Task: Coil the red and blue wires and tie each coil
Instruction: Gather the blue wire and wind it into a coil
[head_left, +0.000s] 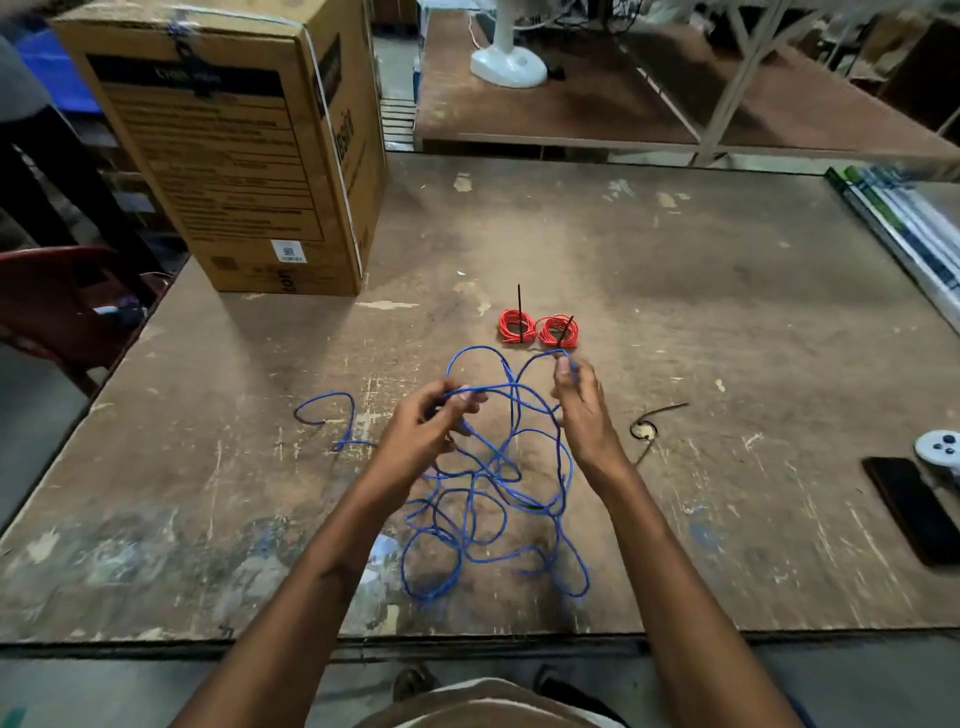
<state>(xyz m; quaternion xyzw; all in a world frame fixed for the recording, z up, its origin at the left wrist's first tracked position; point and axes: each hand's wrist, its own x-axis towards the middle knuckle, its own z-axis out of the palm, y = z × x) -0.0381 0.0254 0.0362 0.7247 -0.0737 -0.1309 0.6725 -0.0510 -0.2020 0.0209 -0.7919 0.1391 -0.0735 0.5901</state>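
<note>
Your left hand hides its grip point yet pinches the blue wire, your right hand pinches a loop, tangle below near the desk's front edge.

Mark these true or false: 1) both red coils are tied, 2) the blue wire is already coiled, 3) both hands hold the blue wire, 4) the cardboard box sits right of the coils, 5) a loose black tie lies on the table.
1) True: each of the red coils has a black tie through it.
2) False: the blue wire is a loose tangle.
3) True: left hand and right hand both pinch it.
4) False: the cardboard box stands far left.
5) True: a black tie lies right of the hands.
</note>
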